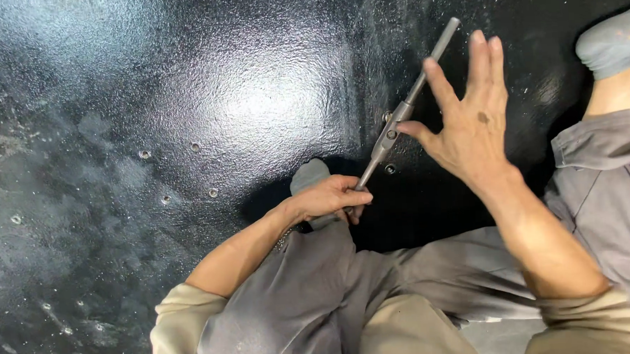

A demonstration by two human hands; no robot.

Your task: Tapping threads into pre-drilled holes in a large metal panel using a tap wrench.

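Tap wrench: long grey metal bar-handled tool (397,119), lying diagonally over the black floor, one end near the upper right, other end down at centre. I read it as a tap wrench; chuck at its middle sits right over a small hole.
Floor: black, rough-coated, glossy plate (184,98); bright glare patch at upper centre.
Left hand: (333,197) fingers curled and clamped round the lower end of the handle, knuckles up, close above my knee.
Right hand: (468,114) open, fingers spread and straight, not gripping. Thumb tip touches the bar beside the chuck; index crosses the upper half of the handle. I can't tell if the index actually touches it.
Holes: row of small drilled holes (195,146) in the floor, centre-left, more toward the left edge; one (390,169) just below the chuck.
Swarf: fine bright specks scattered around the holes and toward the lower left corner.
Legs: grey trousers (313,297) fill the bottom centre; one knee raised under the left hand.
Foot: grey sock (617,40) at the upper right corner, bare ankle below it, well apart from the tool.
Sleeves: beige cuffs (173,325) at the bottom edge, both forearms bare.
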